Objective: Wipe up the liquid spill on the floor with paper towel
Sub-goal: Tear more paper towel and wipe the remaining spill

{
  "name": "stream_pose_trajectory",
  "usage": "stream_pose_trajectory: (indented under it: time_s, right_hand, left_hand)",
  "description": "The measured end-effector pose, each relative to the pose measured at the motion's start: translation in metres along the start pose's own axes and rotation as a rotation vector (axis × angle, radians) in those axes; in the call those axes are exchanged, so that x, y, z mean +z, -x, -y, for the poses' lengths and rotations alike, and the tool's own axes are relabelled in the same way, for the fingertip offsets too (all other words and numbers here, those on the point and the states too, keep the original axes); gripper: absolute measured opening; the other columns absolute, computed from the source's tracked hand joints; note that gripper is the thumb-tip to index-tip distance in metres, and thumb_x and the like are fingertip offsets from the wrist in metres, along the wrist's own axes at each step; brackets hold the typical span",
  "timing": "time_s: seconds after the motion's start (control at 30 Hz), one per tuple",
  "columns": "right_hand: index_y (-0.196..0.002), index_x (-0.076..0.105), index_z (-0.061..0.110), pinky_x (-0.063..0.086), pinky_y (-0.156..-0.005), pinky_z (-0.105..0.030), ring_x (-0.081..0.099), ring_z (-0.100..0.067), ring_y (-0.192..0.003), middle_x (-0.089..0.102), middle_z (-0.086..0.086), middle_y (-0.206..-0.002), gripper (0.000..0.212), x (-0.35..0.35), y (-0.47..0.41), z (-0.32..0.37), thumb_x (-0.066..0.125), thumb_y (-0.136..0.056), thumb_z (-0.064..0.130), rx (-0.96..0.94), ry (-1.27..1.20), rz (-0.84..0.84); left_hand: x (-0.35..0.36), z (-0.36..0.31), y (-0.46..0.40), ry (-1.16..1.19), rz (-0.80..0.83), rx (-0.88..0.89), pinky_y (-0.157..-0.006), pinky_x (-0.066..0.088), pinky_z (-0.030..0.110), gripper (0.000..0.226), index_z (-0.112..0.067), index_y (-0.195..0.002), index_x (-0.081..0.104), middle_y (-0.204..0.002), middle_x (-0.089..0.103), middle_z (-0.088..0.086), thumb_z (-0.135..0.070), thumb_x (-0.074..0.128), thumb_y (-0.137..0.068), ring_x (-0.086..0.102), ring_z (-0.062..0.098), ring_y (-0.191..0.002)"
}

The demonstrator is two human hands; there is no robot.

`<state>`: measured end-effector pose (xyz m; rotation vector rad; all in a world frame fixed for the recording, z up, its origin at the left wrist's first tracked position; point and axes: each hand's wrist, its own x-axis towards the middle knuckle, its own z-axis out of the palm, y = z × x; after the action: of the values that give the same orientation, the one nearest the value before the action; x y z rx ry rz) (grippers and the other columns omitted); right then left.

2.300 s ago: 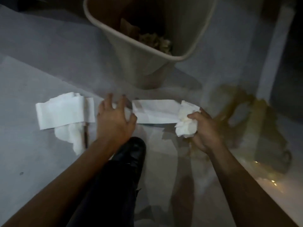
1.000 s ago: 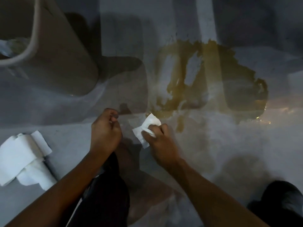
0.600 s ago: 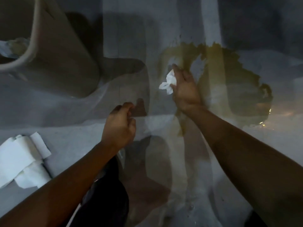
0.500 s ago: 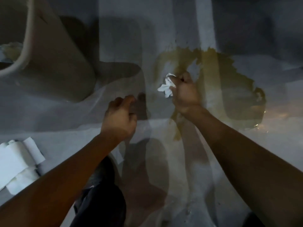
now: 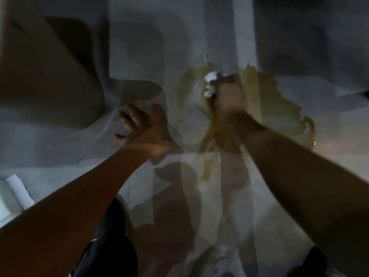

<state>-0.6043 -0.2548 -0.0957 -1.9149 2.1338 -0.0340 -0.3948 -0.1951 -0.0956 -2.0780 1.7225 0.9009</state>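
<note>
A crumpled white paper towel wad (image 5: 210, 84) is gripped in the blurred right hand (image 5: 229, 96) at the far edge of the yellowish liquid spill (image 5: 265, 100) on the grey floor (image 5: 139, 47), the left hand (image 5: 143, 132) hovering with fingers loosely spread and empty, so wiping is judged underway, with strokes across the remaining puddle called for next.

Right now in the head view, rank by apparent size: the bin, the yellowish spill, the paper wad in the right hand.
1. Bin, cut off by the frame edge, nearer the camera.
2. Yellowish spill, partly hidden by the right hand; close to the bin, so this order is unsure.
3. Paper wad, clearly smallest.
</note>
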Motion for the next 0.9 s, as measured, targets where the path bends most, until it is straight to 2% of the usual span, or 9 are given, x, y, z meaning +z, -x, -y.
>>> stream_pose_trajectory:
  time_s: [0.13, 0.27, 0.33, 0.4, 0.47, 0.53, 0.63, 0.8, 0.9]
  right_hand:
    - [-0.133, 0.064, 0.023, 0.04, -0.11, -0.046, 0.051, -0.039, -0.133, 0.057, -0.013, -0.143, 0.059, 0.047, 0.088, -0.006, 0.028, -0.091, 0.041, -0.248, -0.003, 0.071]
    - [-0.111, 0.071, 0.01, 0.055, -0.082, -0.035, 0.07, -0.032, -0.098, 0.072, -0.013, -0.109, 0.029, 0.049, 0.102, -0.021, 0.053, -0.093, 0.024, -0.418, -0.145, -0.022]
    - [-0.109, 0.071, 0.0, 0.054, -0.075, -0.02, 0.069, -0.013, -0.084, 0.075, -0.013, -0.094, 0.036, 0.018, 0.082, -0.022, 0.047, -0.099, 0.025, -0.126, -0.384, -0.078]
    - [-0.124, 0.07, 0.008, 0.044, -0.093, -0.011, 0.063, -0.009, -0.106, 0.073, -0.013, -0.115, 0.043, -0.019, 0.054, -0.013, 0.045, -0.095, 0.028, -0.033, -0.283, -0.209]
    - [-0.138, 0.06, 0.019, 0.039, -0.103, -0.026, 0.057, -0.027, -0.125, 0.064, -0.014, -0.133, 0.046, -0.047, 0.019, -0.011, 0.045, -0.095, 0.021, 0.057, -0.326, -0.175]
    - [-0.138, 0.06, 0.023, 0.041, -0.104, -0.033, 0.055, -0.03, -0.125, 0.061, -0.011, -0.135, 0.047, -0.056, -0.021, 0.0, 0.046, -0.094, 0.025, 0.096, -0.337, -0.16]
    - [-0.13, 0.064, 0.012, 0.044, -0.103, -0.038, 0.054, -0.034, -0.125, 0.059, -0.018, -0.132, 0.043, -0.033, -0.053, 0.023, 0.043, -0.096, 0.029, 0.199, -0.294, -0.03]
    - [-0.15, 0.044, 0.01, 0.014, -0.123, -0.038, 0.02, -0.028, -0.152, 0.031, -0.011, -0.162, 0.051, 0.03, 0.008, 0.046, 0.034, -0.101, 0.008, -0.266, -0.291, 0.129]
    - [-0.148, 0.047, 0.02, 0.01, -0.124, -0.049, 0.02, -0.03, -0.152, 0.033, -0.007, -0.161, 0.061, 0.034, 0.059, 0.034, 0.019, -0.095, 0.029, -0.487, -0.205, 0.239]
  left_hand:
    - [0.014, -0.003, -0.005, -0.016, -0.1, -0.006, -0.104, 0.002, 0.086, 0.104, -0.047, -0.154, -0.015, -0.162, -0.026, 0.025, -0.076, 0.051, -0.08, -0.027, 0.052, -0.146]
    - [0.014, 0.007, -0.009, -0.083, -0.018, -0.021, -0.105, 0.009, 0.085, 0.116, -0.044, -0.153, -0.024, -0.16, -0.034, 0.019, -0.061, 0.064, -0.079, -0.029, 0.05, -0.145]
    - [0.007, 0.005, -0.006, -0.088, 0.046, -0.01, -0.103, 0.002, 0.086, 0.118, -0.045, -0.148, -0.033, -0.156, -0.041, 0.021, -0.069, 0.06, -0.08, -0.035, 0.053, -0.141]
    - [0.003, 0.002, -0.005, -0.108, 0.141, 0.003, -0.102, -0.001, 0.086, 0.117, -0.044, -0.144, -0.039, -0.149, -0.049, 0.024, -0.064, 0.06, -0.085, -0.041, 0.055, -0.136]
    - [-0.002, 0.0, -0.005, -0.101, 0.145, 0.002, -0.102, 0.001, 0.087, 0.125, -0.046, -0.142, -0.041, -0.149, -0.05, 0.023, -0.056, 0.069, -0.083, -0.041, 0.055, -0.136]
    - [-0.006, 0.005, -0.005, -0.111, 0.13, 0.013, -0.103, 0.006, 0.087, 0.136, -0.05, -0.14, -0.04, -0.15, -0.049, 0.021, -0.05, 0.079, -0.075, -0.039, 0.054, -0.138]
    - [-0.017, 0.014, -0.002, -0.119, 0.201, 0.056, -0.108, 0.016, 0.082, 0.136, -0.054, -0.145, -0.032, -0.155, -0.045, 0.017, -0.035, 0.083, -0.076, -0.034, 0.05, -0.143]
    - [-0.028, 0.012, 0.003, -0.106, 0.212, 0.098, -0.112, 0.019, 0.076, 0.11, -0.048, -0.153, -0.02, -0.16, -0.035, 0.019, -0.03, 0.069, -0.091, -0.029, 0.049, -0.145]
    - [-0.03, 0.016, 0.0, -0.159, 0.21, 0.138, -0.112, 0.018, 0.076, 0.104, -0.043, -0.155, -0.019, -0.16, -0.029, 0.027, -0.03, 0.063, -0.092, -0.025, 0.056, -0.144]
